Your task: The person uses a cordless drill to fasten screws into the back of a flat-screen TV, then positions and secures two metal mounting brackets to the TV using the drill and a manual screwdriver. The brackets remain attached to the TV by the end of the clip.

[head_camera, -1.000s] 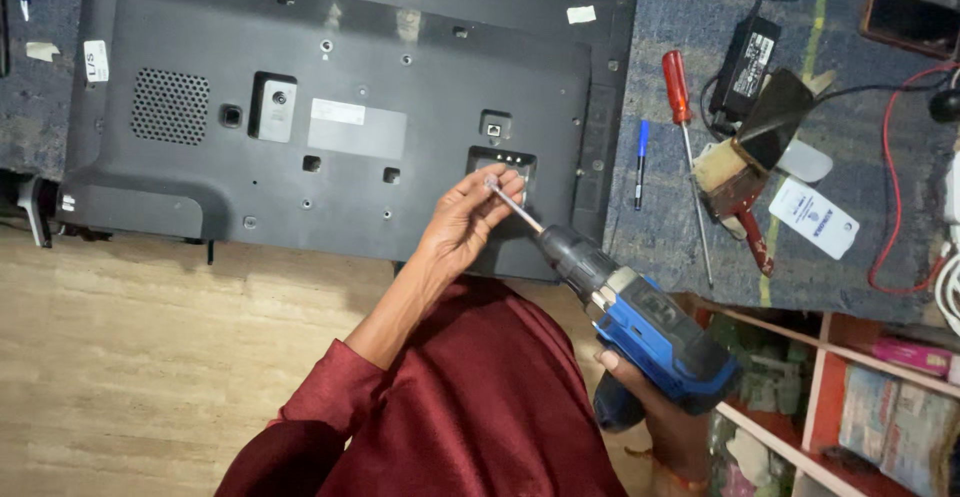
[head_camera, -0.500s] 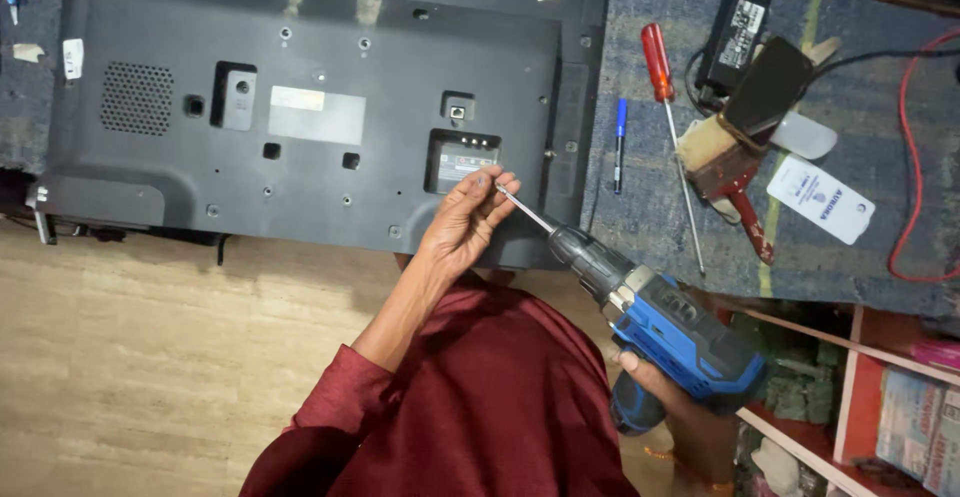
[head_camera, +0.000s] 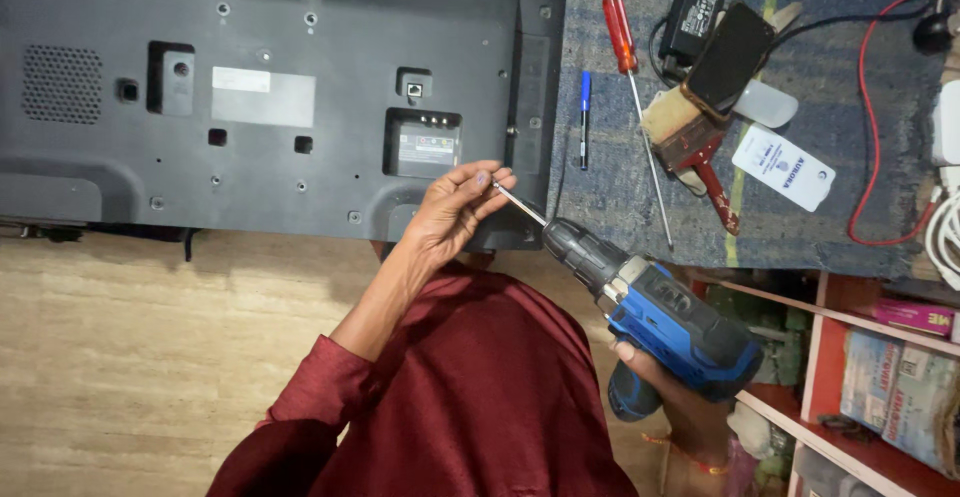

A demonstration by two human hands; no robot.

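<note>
While right hand (head_camera: 668, 409) grips drill (head_camera: 655, 314), left hand (head_camera: 455, 212) pinching bit (head_camera: 520, 203), wrist bent

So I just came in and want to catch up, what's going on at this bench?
A person in a dark red top holds a blue cordless drill in the right hand, low over their lap. The left hand pinches the tip of the drill's long bit. In front lies a flat screen, face down, its grey back panel on. A red-handled screwdriver and a blue pen lie on the mat beside it.
</note>
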